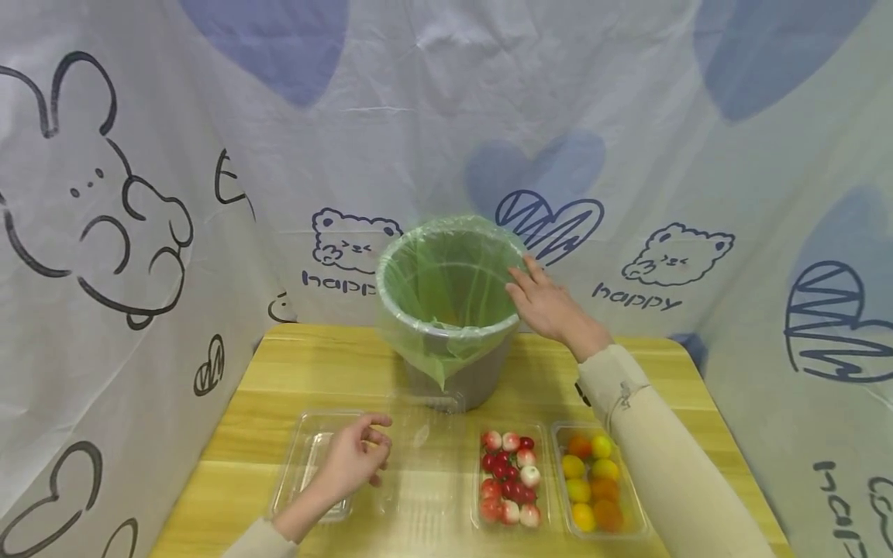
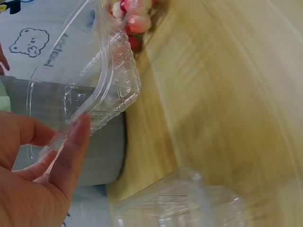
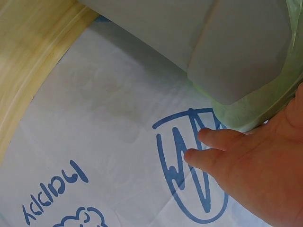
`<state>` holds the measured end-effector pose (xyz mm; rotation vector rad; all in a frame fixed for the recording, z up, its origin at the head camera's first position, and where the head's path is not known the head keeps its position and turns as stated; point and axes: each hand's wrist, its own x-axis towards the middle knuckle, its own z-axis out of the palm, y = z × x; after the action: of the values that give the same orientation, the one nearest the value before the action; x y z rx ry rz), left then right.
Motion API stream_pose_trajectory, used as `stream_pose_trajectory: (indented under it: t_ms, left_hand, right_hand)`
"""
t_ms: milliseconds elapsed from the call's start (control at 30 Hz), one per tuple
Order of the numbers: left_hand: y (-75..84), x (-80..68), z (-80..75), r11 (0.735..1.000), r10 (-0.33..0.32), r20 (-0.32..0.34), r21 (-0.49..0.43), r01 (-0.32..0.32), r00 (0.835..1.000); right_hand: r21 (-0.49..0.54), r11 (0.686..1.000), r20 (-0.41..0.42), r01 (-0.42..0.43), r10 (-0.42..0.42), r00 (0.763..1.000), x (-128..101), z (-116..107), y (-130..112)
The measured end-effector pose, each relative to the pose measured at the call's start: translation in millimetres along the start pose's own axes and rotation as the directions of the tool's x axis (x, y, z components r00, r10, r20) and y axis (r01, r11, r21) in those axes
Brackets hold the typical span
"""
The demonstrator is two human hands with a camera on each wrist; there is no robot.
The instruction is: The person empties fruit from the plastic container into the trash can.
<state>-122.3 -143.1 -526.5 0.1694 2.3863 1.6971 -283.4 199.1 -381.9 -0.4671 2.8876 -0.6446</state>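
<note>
Barely visible: clear lid (image 1: 418, 442) between left fingers (image 1: 373, 442).

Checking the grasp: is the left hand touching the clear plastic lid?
Touching. The left wrist view shows the left hand pinching the clear plastic lid edge between thumb and fingers.

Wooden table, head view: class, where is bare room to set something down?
Bare wood lies left of the grey bin and along the wooden table left edge. The front is crowded: clear plastic lid, red-fruit tray, orange-fruit tray.
</note>
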Motion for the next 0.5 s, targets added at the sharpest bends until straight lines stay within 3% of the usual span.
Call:
stream_pose_trajectory:
  t_ms: [500]
  left_hand:
    - [-26.2, -3.8, 13.4, 0.996, -0.085, -0.004, 0.023, 0.085, 0.996]
  right_hand:
    - [0.016, 1.000, 0.004, -0.002, 0.001, 1.000, -1.6, 0.3, -0.3]
